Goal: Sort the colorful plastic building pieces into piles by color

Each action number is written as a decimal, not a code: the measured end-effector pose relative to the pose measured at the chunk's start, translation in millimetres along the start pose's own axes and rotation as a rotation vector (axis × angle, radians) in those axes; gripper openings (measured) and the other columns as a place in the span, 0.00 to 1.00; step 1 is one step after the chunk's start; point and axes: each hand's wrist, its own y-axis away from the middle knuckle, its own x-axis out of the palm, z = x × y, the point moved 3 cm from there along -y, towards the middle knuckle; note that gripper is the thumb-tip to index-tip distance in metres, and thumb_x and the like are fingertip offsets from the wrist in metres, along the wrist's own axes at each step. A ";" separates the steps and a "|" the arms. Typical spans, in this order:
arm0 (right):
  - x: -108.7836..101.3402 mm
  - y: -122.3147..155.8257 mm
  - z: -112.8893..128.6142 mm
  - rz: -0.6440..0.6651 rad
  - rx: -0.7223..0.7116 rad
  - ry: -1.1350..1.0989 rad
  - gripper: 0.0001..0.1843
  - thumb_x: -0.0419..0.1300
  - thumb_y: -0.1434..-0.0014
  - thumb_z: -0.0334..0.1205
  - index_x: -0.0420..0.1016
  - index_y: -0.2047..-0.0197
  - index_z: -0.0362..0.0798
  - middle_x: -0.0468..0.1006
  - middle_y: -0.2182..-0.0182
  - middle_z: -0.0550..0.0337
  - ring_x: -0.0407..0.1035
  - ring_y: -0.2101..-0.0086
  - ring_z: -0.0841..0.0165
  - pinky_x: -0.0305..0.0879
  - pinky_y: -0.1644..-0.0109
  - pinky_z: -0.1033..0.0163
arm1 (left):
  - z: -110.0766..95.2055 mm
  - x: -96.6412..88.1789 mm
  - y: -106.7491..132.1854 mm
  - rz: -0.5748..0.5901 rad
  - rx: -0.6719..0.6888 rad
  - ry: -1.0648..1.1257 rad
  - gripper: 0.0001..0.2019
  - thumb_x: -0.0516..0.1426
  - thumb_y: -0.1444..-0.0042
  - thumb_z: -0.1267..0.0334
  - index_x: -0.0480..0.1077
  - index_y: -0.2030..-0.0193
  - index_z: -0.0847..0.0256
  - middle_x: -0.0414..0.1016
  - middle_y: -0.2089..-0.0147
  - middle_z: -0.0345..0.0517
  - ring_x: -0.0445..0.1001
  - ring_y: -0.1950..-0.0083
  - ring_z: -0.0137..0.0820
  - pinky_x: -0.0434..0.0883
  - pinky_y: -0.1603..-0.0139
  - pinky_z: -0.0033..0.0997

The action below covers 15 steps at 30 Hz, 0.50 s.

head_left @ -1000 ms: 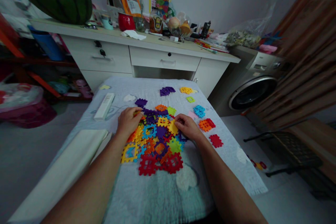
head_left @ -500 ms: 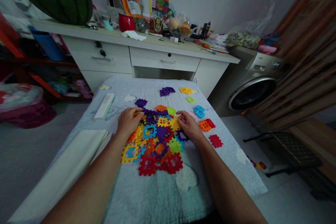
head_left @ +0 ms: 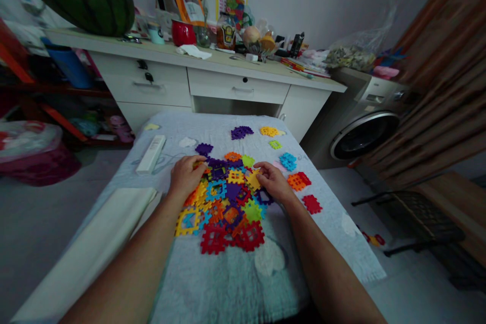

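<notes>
A heap of flat, notched plastic tiles [head_left: 224, 207] in many colours lies on a pale blue towel [head_left: 235, 283] spread over a low table. My left hand [head_left: 186, 174] rests curled on the heap's upper left edge, its fingertips pressed down on tiles. At the heap's upper right, my right hand [head_left: 273, 180] pinches a yellow tile [head_left: 252, 180] between thumb and fingers. Loose tiles lie apart: purple [head_left: 242, 132], yellow [head_left: 269, 131], blue [head_left: 288, 160], orange [head_left: 298, 180] and red [head_left: 312, 204].
A white remote-like bar [head_left: 151, 154] lies at the towel's left. Behind stands a white desk [head_left: 212, 81] crowded with a red mug [head_left: 183, 32], jars and a watermelon [head_left: 76, 2]. A washing machine [head_left: 364, 121] sits at the right, a dark chair [head_left: 425, 223] nearer.
My right hand has shifted slightly up and left, and it has lifted the yellow tile a little off the heap. The left hand has stayed put.
</notes>
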 end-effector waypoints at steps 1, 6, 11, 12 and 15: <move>-0.1 0.3 0.7 0.007 0.005 0.005 0.14 0.58 0.45 0.40 0.69 0.55 0.48 0.64 0.73 0.67 0.59 0.74 0.73 0.55 0.71 0.68 | 0.1 0.0 0.0 0.000 0.003 0.000 0.17 0.53 0.45 0.54 0.77 0.55 0.55 0.77 0.51 0.49 0.73 0.46 0.40 0.67 0.42 0.40; -0.4 2.3 3.6 0.004 -0.010 -0.014 0.11 0.58 0.42 0.46 0.67 0.61 0.48 0.64 0.75 0.67 0.59 0.75 0.73 0.55 0.73 0.68 | 1.0 0.6 -0.4 0.002 0.006 0.002 0.17 0.53 0.45 0.54 0.77 0.55 0.55 0.77 0.51 0.49 0.73 0.47 0.41 0.67 0.42 0.41; 0.0 2.7 -0.2 -0.019 0.038 -0.022 0.14 0.54 0.39 0.51 0.67 0.56 0.51 0.63 0.75 0.68 0.59 0.79 0.74 0.55 0.77 0.68 | 0.7 0.6 -0.3 -0.006 0.013 -0.001 0.15 0.53 0.45 0.54 0.77 0.55 0.54 0.77 0.52 0.47 0.73 0.47 0.40 0.67 0.42 0.40; -1.0 2.4 -1.0 -0.040 0.040 -0.004 0.15 0.54 0.39 0.50 0.67 0.54 0.51 0.63 0.74 0.67 0.59 0.79 0.74 0.55 0.78 0.68 | 0.6 0.4 -0.3 -0.008 0.012 -0.001 0.15 0.53 0.45 0.54 0.77 0.56 0.54 0.77 0.52 0.47 0.73 0.47 0.40 0.67 0.42 0.40; -6.2 1.9 -2.2 -0.119 0.045 0.059 0.17 0.55 0.40 0.47 0.68 0.49 0.51 0.66 0.69 0.65 0.60 0.79 0.74 0.56 0.77 0.66 | 0.3 -0.1 -0.1 -0.007 0.008 -0.002 0.15 0.53 0.45 0.54 0.77 0.56 0.53 0.77 0.52 0.47 0.73 0.47 0.40 0.67 0.42 0.40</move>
